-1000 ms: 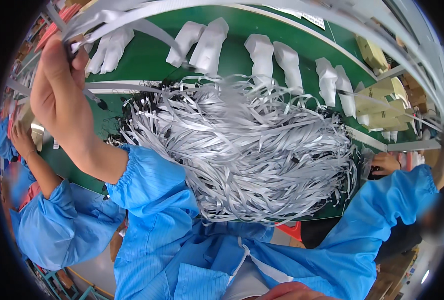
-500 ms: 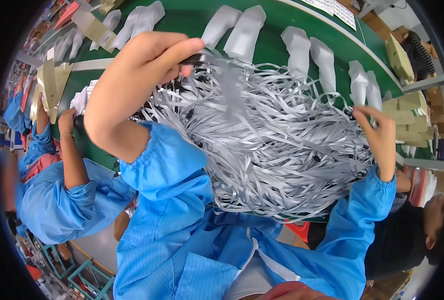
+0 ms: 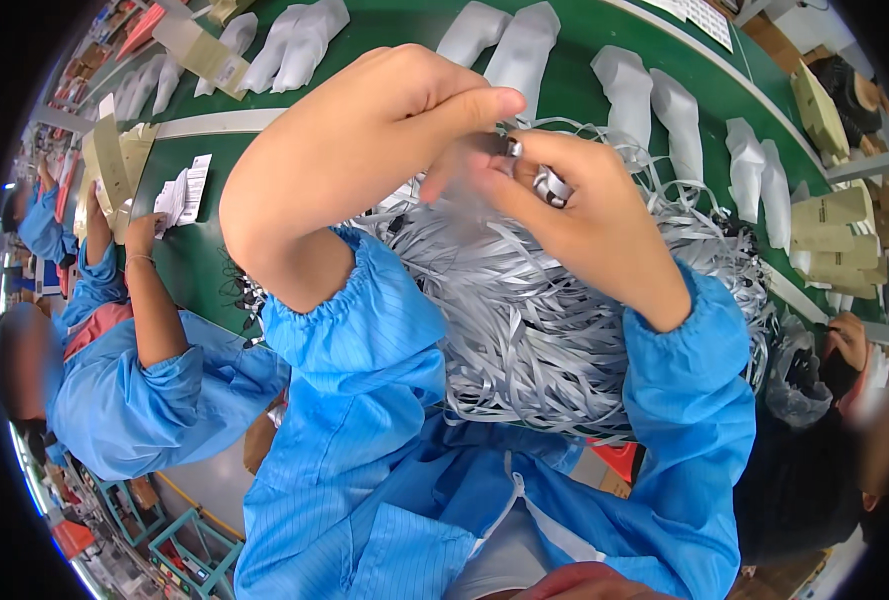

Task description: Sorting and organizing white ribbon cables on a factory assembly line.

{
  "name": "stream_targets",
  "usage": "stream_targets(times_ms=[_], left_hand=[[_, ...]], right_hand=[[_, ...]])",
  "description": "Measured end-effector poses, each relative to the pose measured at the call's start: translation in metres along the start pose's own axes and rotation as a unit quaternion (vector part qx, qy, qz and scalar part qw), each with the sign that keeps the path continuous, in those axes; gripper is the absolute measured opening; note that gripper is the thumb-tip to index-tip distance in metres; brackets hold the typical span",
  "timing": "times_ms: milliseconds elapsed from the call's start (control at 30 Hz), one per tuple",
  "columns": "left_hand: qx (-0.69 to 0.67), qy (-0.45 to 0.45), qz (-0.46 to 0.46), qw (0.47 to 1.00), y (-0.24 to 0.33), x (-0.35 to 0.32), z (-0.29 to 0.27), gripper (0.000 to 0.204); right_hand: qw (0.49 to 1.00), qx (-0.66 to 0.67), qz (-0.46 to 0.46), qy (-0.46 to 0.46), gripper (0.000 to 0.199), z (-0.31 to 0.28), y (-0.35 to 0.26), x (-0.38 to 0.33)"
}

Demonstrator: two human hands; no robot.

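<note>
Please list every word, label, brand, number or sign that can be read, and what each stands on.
None can be read.
Printed sheet on the green table, left: too small.
White sheet, upper right: grid-like marks, too small.
Beige cartons, right: faint marks, too small.

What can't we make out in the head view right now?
All in the head view:
- Left hand: whether it grips anything; its own back and motion blur hide this.
- Grey strap in the right hand: its full run, covered by that hand.
- Strap pile: parts behind the hands and sleeves.
- White pouches: any contents, behind cloudy covering.
- Paper sheet: print too small.
</note>
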State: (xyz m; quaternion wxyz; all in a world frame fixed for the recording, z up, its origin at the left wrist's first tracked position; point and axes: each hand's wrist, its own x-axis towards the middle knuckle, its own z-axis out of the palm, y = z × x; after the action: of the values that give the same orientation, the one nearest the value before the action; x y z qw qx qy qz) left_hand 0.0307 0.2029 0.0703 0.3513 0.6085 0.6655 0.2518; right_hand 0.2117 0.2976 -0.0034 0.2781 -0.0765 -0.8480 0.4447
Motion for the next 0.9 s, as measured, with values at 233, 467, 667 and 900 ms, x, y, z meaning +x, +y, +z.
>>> stream_targets(times_ms=[233,467,667,900], left_hand=[[0.079,0.331,0.365,0.867,-0.037,0.042,0.022,0.031],[-0.032,-0.063,0.195,0.978,-0.012,0.039,0.013,0.029],[-0.262,0.345,0.370,0.822,-0.054,0.003,-0.029,0.023],[-0.555,0.544,0.280,0.564,-0.129,-0.068,-0.063,0.039]], right_hand=[[0.979,0.132,0.153,-0.028,0.023,-0.025,-0.022,-0.001],[0.959,0.157,0.235,0.001,0.027,-0.058,-0.022,-0.003],[0.948,0.103,0.185,-0.239,0.023,-0.106,-0.005,-0.019],[0.960,0.016,0.256,0.112,0.022,-0.213,0.024,-0.131]])
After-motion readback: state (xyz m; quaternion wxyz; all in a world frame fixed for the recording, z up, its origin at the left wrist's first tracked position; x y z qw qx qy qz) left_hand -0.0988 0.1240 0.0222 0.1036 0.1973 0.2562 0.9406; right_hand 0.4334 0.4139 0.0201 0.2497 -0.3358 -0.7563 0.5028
